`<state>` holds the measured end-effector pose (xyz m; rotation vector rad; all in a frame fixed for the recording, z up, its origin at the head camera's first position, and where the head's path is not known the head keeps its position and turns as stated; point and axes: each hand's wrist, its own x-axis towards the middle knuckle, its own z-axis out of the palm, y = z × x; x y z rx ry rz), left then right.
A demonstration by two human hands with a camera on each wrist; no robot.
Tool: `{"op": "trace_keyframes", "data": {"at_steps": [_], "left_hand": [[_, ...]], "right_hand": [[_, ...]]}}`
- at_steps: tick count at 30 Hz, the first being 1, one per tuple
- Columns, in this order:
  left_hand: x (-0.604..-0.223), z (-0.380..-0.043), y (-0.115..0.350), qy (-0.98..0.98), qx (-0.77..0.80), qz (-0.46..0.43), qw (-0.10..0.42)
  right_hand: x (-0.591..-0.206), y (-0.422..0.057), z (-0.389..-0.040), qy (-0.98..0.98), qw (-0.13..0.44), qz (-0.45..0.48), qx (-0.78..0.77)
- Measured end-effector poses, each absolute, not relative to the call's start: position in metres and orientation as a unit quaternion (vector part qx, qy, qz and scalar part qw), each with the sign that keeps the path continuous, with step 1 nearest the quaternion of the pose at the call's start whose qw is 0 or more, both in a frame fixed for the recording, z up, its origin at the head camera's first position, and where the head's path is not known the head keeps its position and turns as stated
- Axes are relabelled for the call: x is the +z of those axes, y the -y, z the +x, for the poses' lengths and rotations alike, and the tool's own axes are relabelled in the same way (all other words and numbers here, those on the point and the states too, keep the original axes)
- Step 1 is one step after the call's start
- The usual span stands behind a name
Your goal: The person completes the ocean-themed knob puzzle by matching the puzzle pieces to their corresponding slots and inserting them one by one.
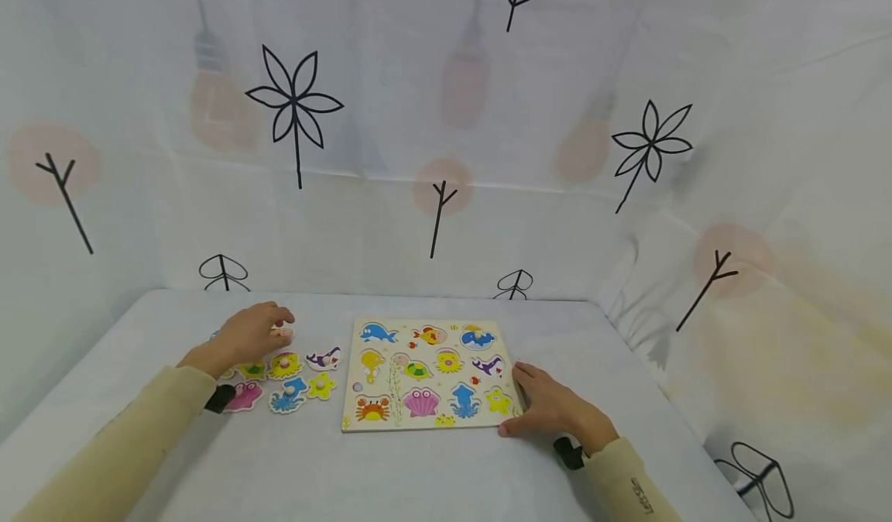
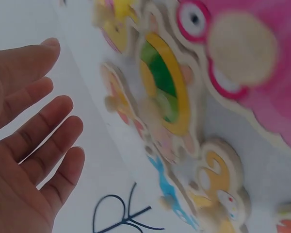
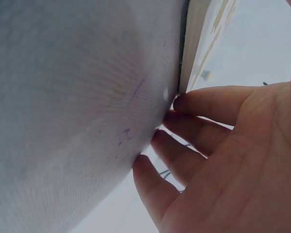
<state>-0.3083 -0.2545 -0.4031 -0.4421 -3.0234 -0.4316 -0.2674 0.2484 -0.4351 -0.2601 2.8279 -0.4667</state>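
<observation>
My left hand (image 1: pixel 254 334) hovers over loose puzzle pieces left of the board, its fingers spread and slightly bent, with nothing between them in the left wrist view. Below and beside it lie a pink shell piece (image 2: pixel 281 102), a green turtle piece (image 2: pixel 160 73), a yellow seahorse piece (image 2: pixel 218 179) and a blue piece (image 2: pixel 167 189), each with a wooden knob. My right hand (image 1: pixel 557 406) rests at the right edge of the wooden puzzle board (image 1: pixel 411 379), thumb by its near corner. In the right wrist view, its fingertips (image 3: pixel 184 103) touch the cloth beside the board's edge.
Nearer the board lie a yellow octopus piece (image 1: pixel 284 365), a purple shark piece (image 1: pixel 324 359), a blue squid piece (image 1: pixel 289 396) and a yellow starfish piece (image 1: pixel 321 386). White cloth covers the table (image 1: pixel 390 475). A patterned curtain (image 1: pixel 376 228) hangs behind and at the sides.
</observation>
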Motion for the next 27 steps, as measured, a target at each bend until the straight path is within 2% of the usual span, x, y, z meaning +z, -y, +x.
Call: {"op": "trace_keyframes", "data": {"at_steps": [15,27], "left_hand": [[-0.418,-0.329,0.278,0.976,-0.187,-0.094,-0.057],[-0.421,-0.332,0.276,0.974,-0.196,-0.089,-0.071]], "right_hand": [[-0.434,-0.248,-0.267,-0.974,0.129,-0.092,-0.163],[-0.436,-0.249,-0.267,-0.973,0.126,-0.095,-0.168]]}}
